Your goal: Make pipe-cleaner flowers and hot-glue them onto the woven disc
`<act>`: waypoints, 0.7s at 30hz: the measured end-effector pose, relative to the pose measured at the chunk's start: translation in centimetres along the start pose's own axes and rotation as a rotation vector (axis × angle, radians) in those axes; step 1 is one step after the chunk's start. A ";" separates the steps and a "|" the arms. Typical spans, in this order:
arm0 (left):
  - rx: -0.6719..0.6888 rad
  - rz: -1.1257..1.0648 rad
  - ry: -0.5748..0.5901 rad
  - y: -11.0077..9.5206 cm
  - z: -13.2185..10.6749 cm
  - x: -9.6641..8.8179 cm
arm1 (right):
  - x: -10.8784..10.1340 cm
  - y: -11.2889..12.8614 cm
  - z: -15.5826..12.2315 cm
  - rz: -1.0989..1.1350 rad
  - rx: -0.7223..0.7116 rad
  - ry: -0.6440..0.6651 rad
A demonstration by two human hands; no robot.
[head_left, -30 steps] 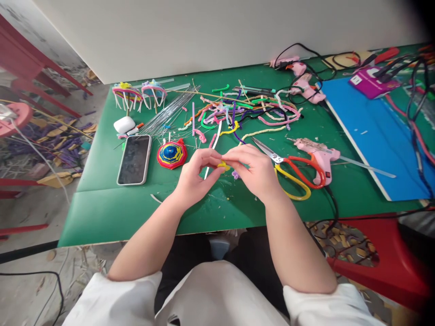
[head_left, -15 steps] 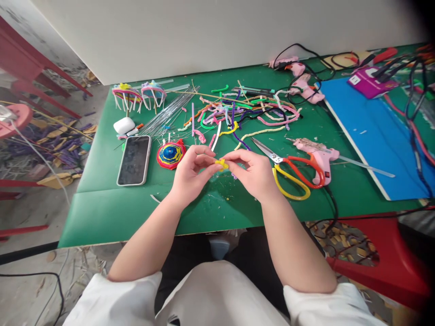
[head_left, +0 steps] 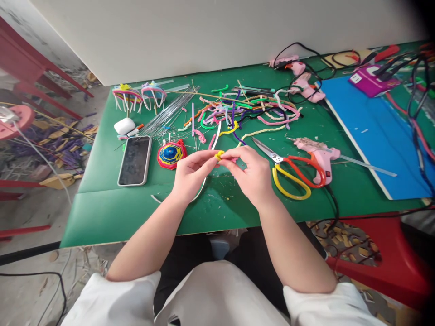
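Mid-frame, my left hand (head_left: 193,174) and right hand (head_left: 250,176) are pinching a small, curled, fuzzy-looking yellow piece (head_left: 219,155).

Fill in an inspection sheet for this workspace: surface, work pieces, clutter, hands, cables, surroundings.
Surface: green table, small scraps scattered on it.
Work pieces: small yellow piece at the fingertips, partly hidden; exact shape unclear.
Clutter: tangled fuzzy stems beyond the hands; phone and multicoloured disc to the left; scissors and pink glue gun to the right.
Hands: left hand and right hand both pinch the yellow piece; neither touches the scissors.
Cables: black cables plugged into the purple power block, far right; their full routing cannot be followed.
Surroundings: red chair at left; purple and tan scraps on the floor.
Other people: nothing seen.
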State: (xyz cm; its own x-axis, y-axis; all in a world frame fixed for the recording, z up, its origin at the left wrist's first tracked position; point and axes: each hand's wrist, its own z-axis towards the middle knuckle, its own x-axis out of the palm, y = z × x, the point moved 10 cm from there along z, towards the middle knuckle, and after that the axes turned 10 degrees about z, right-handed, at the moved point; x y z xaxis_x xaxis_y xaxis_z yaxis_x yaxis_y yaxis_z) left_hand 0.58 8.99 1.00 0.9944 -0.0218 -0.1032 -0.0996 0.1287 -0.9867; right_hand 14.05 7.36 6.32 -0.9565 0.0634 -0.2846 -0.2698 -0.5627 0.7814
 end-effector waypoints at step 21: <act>-0.013 0.062 -0.064 -0.2 -0.2 -0.6 | 0.0 0.4 -0.2 -0.066 -0.106 -0.042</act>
State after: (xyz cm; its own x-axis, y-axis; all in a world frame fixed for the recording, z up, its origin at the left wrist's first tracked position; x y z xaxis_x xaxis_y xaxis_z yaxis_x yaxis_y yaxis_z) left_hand 0.02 8.79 1.22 0.9865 0.0496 -0.1564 -0.1612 0.1150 -0.9802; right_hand 13.97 6.99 6.57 -0.9414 0.1367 -0.3085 -0.3216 -0.6401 0.6978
